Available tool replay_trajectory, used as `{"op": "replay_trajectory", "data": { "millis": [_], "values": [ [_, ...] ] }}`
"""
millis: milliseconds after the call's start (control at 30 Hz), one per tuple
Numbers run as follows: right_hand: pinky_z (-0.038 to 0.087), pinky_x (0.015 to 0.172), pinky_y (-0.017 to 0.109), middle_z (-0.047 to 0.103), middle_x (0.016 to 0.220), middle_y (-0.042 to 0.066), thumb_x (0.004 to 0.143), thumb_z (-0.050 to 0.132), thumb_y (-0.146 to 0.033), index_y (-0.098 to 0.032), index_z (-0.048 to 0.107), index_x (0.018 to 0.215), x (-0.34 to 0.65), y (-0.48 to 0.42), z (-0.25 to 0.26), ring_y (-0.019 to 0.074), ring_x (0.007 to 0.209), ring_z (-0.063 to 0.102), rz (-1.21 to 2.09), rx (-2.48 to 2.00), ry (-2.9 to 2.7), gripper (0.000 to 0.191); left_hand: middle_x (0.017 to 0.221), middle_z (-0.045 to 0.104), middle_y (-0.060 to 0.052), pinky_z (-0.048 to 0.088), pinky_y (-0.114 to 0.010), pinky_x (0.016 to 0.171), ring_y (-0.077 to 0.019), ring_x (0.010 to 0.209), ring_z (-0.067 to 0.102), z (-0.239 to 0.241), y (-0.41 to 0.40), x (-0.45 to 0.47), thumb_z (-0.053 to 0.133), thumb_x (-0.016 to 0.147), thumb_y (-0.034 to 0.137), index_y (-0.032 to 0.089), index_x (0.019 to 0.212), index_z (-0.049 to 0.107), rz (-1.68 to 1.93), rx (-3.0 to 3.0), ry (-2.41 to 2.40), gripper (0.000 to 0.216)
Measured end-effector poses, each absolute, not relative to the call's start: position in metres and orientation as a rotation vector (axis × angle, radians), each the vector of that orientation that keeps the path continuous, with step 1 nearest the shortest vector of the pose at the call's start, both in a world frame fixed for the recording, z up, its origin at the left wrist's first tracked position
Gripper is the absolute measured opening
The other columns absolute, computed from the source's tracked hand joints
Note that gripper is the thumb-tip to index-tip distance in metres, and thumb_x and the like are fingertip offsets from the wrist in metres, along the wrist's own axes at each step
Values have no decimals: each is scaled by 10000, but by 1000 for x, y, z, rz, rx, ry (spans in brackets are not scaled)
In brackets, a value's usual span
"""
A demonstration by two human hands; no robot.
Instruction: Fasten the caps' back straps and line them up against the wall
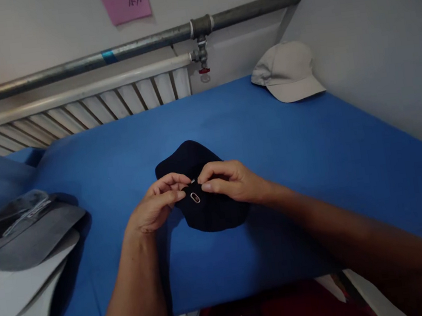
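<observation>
A dark navy cap (196, 161) lies on the blue table cover (295, 147) in the middle of the head view. Both hands rest on it, fingers pinched at its back strap. My left hand (155, 204) grips the strap from the left. My right hand (229, 181) grips it from the right. A small silver oval buckle (195, 197) shows between the fingertips, with a bit of metal just above it.
A beige cap (287, 71) sits at the table's far right by the wall. A stack of grey and white caps (19, 266) lies at the left edge. A radiator (72, 111) and a metal pipe (134, 46) with a valve run along the back wall.
</observation>
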State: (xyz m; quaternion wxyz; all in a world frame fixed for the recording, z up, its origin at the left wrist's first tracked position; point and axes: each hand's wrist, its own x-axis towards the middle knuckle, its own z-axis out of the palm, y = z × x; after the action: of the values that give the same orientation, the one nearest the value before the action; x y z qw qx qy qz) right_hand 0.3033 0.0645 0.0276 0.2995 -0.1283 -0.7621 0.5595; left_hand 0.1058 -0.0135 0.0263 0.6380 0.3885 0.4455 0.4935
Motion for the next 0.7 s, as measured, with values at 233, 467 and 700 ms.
{"op": "replay_trajectory", "data": {
  "millis": [233,467,700],
  "values": [
    [466,725,302,605,815,22,828,568,-196,-184,561,711,300,67,20,135,751,566,1279,-288,-2074,117,632,654,31,429,-129,514,-54,547,599,26,-11,111,759,624,100,152,799,662,1248,777,1090,207],
    [481,735,323,596,913,46,777,581,-147,-187,523,662,298,63,18,146,785,576,973,-311,-2173,135,595,591,46,401,-130,519,-40,545,536,25,-12,112,762,598,96,150,777,658,1242,836,1208,214],
    [486,666,289,596,987,71,785,574,-148,-181,518,662,298,56,20,140,768,574,807,-290,-2245,139,623,582,45,380,-135,518,-40,566,503,25,-13,113,773,590,105,159,771,667,1238,869,1209,216]
  ]
}}
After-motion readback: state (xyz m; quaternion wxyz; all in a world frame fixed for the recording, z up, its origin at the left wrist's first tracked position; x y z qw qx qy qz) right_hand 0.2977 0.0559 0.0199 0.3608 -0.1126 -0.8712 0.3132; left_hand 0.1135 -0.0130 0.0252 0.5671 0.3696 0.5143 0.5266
